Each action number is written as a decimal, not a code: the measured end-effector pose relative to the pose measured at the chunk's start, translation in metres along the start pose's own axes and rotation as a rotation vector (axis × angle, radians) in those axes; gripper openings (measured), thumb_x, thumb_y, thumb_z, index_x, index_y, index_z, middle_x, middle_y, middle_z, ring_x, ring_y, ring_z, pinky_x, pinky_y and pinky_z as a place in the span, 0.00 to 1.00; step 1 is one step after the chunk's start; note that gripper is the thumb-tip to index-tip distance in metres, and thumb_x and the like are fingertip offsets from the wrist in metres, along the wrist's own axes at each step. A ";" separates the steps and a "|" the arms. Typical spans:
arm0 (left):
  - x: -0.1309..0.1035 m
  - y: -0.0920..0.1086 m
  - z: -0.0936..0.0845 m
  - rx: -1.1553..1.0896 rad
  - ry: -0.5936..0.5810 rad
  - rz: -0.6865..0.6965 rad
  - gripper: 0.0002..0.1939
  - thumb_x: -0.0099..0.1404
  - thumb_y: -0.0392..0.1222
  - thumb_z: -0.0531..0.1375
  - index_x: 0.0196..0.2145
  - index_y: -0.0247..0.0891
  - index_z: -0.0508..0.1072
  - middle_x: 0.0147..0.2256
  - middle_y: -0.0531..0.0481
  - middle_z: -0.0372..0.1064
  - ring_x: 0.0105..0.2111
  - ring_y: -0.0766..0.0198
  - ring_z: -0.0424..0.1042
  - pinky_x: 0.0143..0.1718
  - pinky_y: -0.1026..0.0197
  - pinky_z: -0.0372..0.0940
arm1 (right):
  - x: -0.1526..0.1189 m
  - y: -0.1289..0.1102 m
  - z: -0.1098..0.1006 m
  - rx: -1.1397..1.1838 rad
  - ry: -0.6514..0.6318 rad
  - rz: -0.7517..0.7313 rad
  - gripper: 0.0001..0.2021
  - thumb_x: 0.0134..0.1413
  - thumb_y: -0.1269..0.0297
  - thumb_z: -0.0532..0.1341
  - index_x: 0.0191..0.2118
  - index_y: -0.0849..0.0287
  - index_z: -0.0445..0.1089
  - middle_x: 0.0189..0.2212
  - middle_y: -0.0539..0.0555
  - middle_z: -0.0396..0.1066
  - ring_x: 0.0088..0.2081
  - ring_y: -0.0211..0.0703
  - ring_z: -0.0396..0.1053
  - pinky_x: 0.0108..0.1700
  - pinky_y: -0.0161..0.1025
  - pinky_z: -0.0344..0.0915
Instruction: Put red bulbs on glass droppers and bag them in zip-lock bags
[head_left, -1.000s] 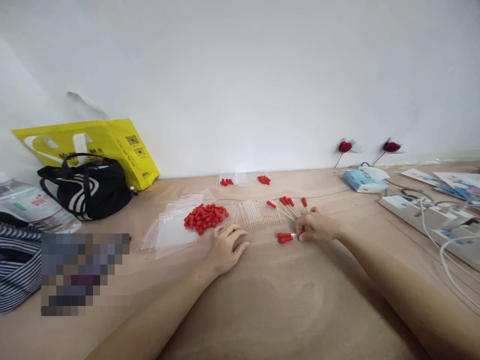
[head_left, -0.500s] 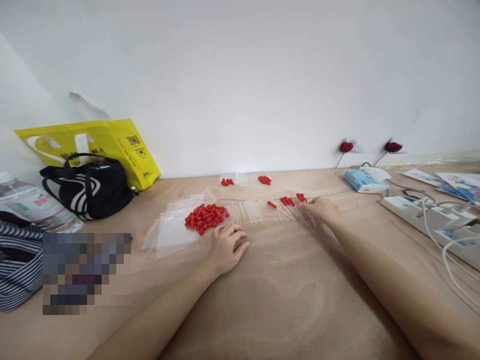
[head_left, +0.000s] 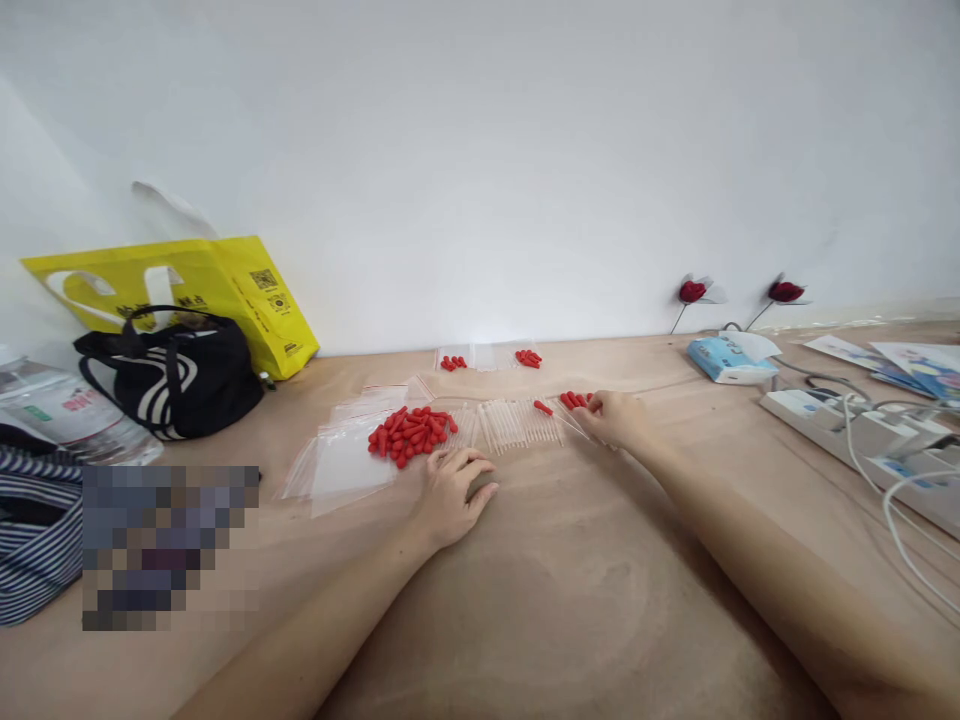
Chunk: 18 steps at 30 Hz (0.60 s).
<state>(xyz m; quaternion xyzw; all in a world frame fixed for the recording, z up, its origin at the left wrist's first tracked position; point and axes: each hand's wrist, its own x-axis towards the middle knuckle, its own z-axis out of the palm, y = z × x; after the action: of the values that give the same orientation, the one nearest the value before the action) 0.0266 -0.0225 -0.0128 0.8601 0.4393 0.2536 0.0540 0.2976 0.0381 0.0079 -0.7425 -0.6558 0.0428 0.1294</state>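
My left hand [head_left: 455,497] rests on the table, fingers loosely spread and holding nothing. Just beyond it lies a pile of red rubber bulbs [head_left: 409,434]. Clear thin tubes [head_left: 517,424] lie side by side in a row right of the pile. One dropper with a red bulb [head_left: 543,407] lies at the row's right end. My right hand [head_left: 613,420] is closed at the group of red-bulbed droppers [head_left: 574,399], its fingertips on the rightmost ones. My fingers partly hide those droppers.
Clear zip bags [head_left: 352,462] lie left of the bulbs. Two bagged groups of red-bulbed pieces [head_left: 529,358] are by the wall. At left stand a yellow bag [head_left: 289,320] and a black bag [head_left: 217,375]. A tissue pack [head_left: 731,362] and a power strip [head_left: 825,425] lie at right.
My right hand has moved left, bringing the rightmost droppers against the neighbouring ones. My left hand has stayed in place.
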 end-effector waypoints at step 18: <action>0.000 0.000 0.000 0.010 0.002 -0.001 0.07 0.58 0.39 0.55 0.36 0.41 0.68 0.39 0.51 0.67 0.41 0.59 0.66 0.48 0.47 0.47 | -0.004 -0.014 0.007 -0.165 0.057 -0.025 0.23 0.56 0.55 0.43 0.33 0.64 0.70 0.34 0.64 0.71 0.39 0.53 0.66 0.42 0.48 0.53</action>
<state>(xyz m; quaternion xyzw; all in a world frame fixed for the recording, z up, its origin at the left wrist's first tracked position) 0.0266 -0.0226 -0.0129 0.8599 0.4411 0.2522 0.0496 0.2824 0.0363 0.0043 -0.7433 -0.6624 -0.0341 0.0867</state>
